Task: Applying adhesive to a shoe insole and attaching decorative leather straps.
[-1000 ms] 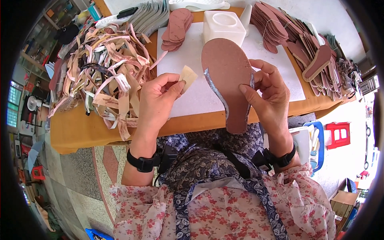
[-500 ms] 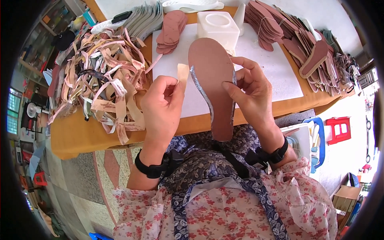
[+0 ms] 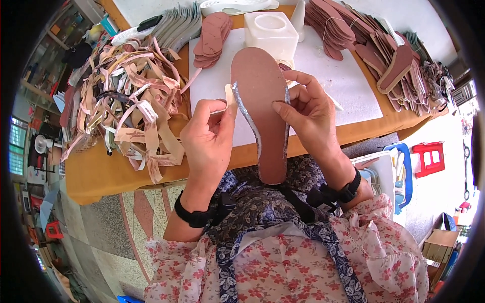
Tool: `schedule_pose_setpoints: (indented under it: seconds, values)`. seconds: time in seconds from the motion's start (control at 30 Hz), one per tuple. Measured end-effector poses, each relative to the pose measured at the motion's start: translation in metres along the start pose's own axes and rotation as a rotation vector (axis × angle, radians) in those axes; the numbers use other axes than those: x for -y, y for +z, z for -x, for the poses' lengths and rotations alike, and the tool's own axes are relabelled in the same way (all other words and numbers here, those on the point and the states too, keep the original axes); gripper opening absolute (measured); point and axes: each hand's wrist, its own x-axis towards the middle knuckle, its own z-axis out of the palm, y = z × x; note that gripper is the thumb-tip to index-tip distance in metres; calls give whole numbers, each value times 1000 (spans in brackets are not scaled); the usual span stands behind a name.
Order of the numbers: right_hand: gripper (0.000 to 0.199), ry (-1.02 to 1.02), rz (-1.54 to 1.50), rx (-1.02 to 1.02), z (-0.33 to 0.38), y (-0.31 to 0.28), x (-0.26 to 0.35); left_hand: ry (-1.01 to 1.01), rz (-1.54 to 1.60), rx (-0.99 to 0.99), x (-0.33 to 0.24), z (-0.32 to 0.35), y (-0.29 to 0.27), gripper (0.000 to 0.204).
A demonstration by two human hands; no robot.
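A reddish-brown insole (image 3: pixel 259 96) is held up in front of me, toe end away and heel toward my lap. My right hand (image 3: pixel 316 113) pinches its right edge, thumb on the face and fingers behind. Whitish glue-like smears run along its side edges. In my left hand (image 3: pixel 206 139), thumb and finger are pinched on a short tan strip (image 3: pixel 229 95), which sticks up close beside the insole's left edge. Whether strip and edge touch I cannot tell.
A tangled heap of strips (image 3: pixel 146 101) covers the table's left side. Stacked insoles (image 3: pixel 214 38) lie at the back, with more bundles (image 3: pixel 331 28) at the right. A white square container (image 3: pixel 273 40) stands on the white sheet (image 3: pixel 356 101). A red stool (image 3: pixel 429 159) is at right.
The insole and my right hand have shifted slightly left. The strip in my left hand has turned to look narrower and sits nearer the insole's edge.
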Motion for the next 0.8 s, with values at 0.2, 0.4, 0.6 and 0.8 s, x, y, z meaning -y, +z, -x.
schedule_pose_setpoints:
  seconds: [0.2, 0.4, 0.6, 0.8]
  values:
    - [42, 3, -12, -15, 1, 5, -4, -38, 108, 3, 3, 1, 0, 11]
    - [42, -4, 31, 1, 2, 3, -5, -39, 183, 74, 4, 1, -3, 9]
    - [43, -6, 39, 3, 3, 4, -3, -193, 294, 113, -8, -3, -10, 10]
    - [44, -33, 112, 7, 7, 4, 0, -261, 394, 154, 2, -9, -21, 11]
